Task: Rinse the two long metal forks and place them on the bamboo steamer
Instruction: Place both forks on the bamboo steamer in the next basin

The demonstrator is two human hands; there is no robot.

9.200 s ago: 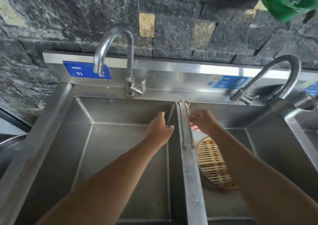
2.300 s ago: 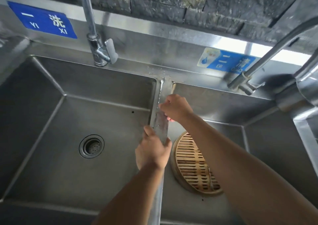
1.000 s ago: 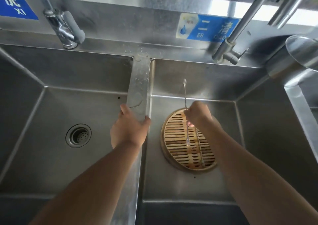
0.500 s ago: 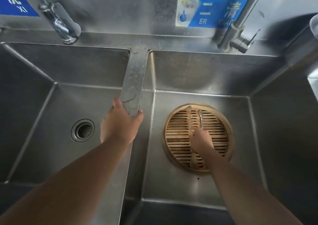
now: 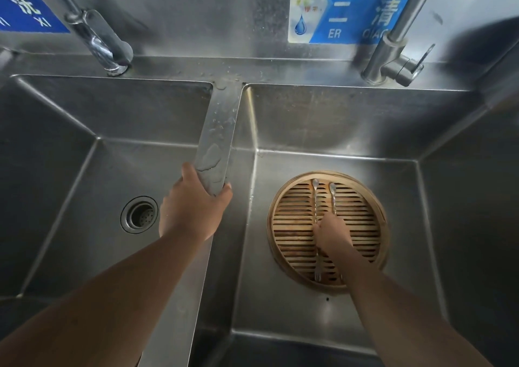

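Note:
A round bamboo steamer [image 5: 376,220] lies on the floor of the right sink basin. Two long metal forks rest side by side on its slats, handles pointing away from me: the left fork [image 5: 315,198] and the right fork [image 5: 333,198]. Their tines show near the steamer's front rim. My right hand [image 5: 332,236] lies over the middle of both forks, fingers closed around them. My left hand [image 5: 191,206] grips the wet steel divider [image 5: 217,139] between the two basins.
The left basin has a round drain [image 5: 139,215]. One faucet [image 5: 95,38] stands behind the left basin and another faucet [image 5: 393,57] behind the right. Blue labels are stuck on the steel backsplash. Steep basin walls [image 5: 463,198] surround the steamer.
My right hand carried the second fork from the divider down onto the steamer beside the first. In the last half second both hands barely moved.

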